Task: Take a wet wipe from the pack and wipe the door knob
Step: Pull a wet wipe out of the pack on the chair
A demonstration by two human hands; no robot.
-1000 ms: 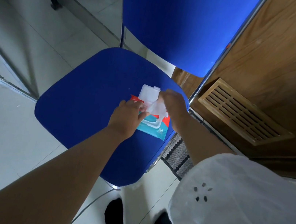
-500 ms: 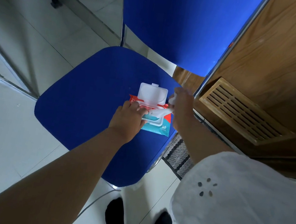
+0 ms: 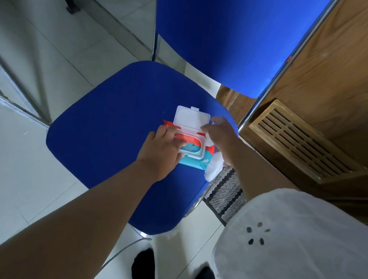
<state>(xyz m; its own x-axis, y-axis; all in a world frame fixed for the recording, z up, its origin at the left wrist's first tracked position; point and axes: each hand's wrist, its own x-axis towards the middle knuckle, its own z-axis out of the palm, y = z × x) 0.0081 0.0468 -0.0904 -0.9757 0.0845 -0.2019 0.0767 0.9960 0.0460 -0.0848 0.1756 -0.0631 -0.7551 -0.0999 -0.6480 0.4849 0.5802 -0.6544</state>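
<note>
A red and teal wet wipe pack [image 3: 201,161] lies on the blue chair seat [image 3: 108,128], near its right edge. Its white flip lid [image 3: 192,118] stands open. My left hand [image 3: 160,152] rests on the pack's left side, fingers pressing on the opening. My right hand [image 3: 220,135] hovers at the pack's right end and holds a white wet wipe [image 3: 213,170], which hangs down below the wrist. The door knob is not in view.
The chair's blue backrest [image 3: 230,31] rises behind the seat. A wooden door [image 3: 354,76] with a slatted vent [image 3: 306,143] stands at the right. A striped mat [image 3: 224,195] lies under the chair's right side. My feet in black socks [image 3: 171,278] are on white tiles.
My right hand has pulled the wipe free of the pack; it now hangs loose at the right. My left hand stays on the pack.
</note>
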